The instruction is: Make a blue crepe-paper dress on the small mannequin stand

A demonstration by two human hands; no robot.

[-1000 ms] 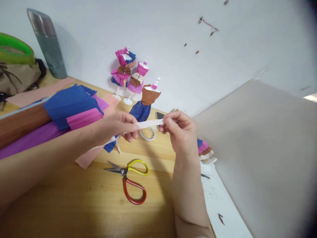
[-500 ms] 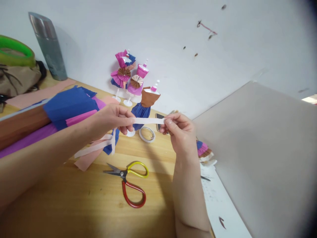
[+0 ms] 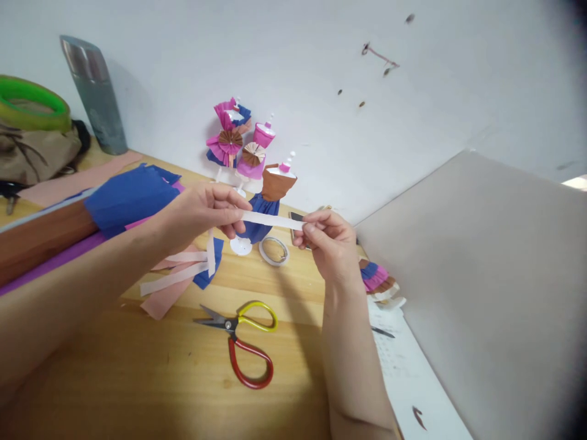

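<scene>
Stretched between my two hands is a narrow white paper strip (image 3: 273, 220), held above the table. My left hand (image 3: 217, 211) pinches its left end, and my right hand (image 3: 328, 238) pinches the right end between thumb and fingers. Just behind the strip stands a small dress form (image 3: 279, 182) in a brown top and blue skirt. A roll of tape (image 3: 274, 251) lies below the strip. Nearer me are scissors (image 3: 233, 327) with one yellow and one red handle, blades partly apart. Pale strips and paper scraps (image 3: 174, 284) lie under my left forearm.
Two more dressed forms (image 3: 229, 137) stand by the wall. Crepe paper (image 3: 132, 198) in blue, brown and purple lies left, near a thermos (image 3: 94, 98) and a bag (image 3: 39, 150). A phone (image 3: 296, 219) is behind my right hand. Written paper (image 3: 394, 360) lies right, beside a grey panel (image 3: 458, 275).
My left hand has risen slightly, so the white strip now slants down toward my right hand. The whole view has shifted a little; the scissors and other things stay in place.
</scene>
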